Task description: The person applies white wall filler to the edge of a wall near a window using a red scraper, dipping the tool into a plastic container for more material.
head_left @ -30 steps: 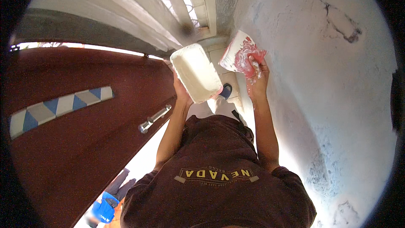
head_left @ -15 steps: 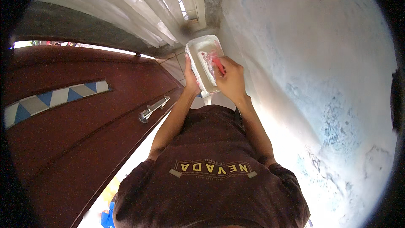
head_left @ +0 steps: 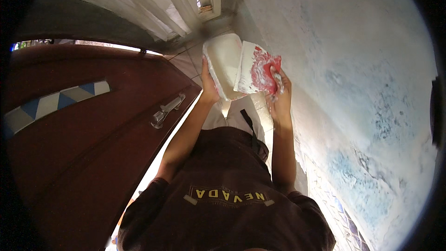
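In my left hand (head_left: 209, 83) is a white rectangular tub (head_left: 224, 49), gripped along its left side with the fingers hidden underneath. Whitish paste coats its inside and smears its rim. My right hand (head_left: 282, 98) pinches the red grip end of a broad, flat putty spreader (head_left: 251, 67), its face covered with white paste and showing red through it. The spreader is tilted, and its left edge meets or overlaps the tub's right rim; I cannot tell if they touch. White paste also sticks to my right fingers.
A dark red-brown door (head_left: 93, 158) with a clear handle (head_left: 167, 110) stands close on my left. To my right rises a white wall (head_left: 353, 79) with bluish, patchy spots. Pale curtains (head_left: 153, 4) hang by a window ahead, above a tiled floor (head_left: 186, 62).
My right hand has lifted the spreader out of the tub and moved right, turning its paste-covered face into view. My left hand keeps hold of the tub in nearly the same place.
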Available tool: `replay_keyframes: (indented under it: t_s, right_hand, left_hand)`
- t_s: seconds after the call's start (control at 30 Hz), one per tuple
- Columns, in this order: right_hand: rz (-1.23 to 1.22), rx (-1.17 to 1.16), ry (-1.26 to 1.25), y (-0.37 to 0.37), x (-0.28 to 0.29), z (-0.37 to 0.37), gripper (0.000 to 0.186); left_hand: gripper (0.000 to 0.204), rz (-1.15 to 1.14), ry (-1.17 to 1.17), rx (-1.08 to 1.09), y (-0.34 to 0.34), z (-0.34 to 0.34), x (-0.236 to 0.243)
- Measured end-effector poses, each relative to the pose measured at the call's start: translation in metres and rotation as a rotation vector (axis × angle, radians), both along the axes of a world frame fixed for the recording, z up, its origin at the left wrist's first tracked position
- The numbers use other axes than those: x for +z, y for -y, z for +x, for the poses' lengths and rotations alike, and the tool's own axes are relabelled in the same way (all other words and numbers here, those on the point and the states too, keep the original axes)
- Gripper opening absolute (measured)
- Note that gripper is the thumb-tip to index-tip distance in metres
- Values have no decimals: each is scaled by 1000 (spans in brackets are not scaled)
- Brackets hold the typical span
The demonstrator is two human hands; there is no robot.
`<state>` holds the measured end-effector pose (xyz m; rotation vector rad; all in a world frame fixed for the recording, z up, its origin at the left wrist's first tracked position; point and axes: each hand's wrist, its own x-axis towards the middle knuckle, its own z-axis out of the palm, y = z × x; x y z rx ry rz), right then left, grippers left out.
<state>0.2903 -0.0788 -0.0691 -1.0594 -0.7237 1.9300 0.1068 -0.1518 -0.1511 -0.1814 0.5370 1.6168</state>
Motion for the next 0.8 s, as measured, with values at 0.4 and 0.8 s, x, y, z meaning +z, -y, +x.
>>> replay_keyframes:
  t_s: [0.4,0.8]
  right_hand:
    - [-354,38,-113,-45,-192,-4,21]
    - [-311,8,-64,-302,-474,-200,22]
  left_hand:
    - [73,-246,142,195,62,0,-165]
    - [65,-503,76,402,77,21,-280]
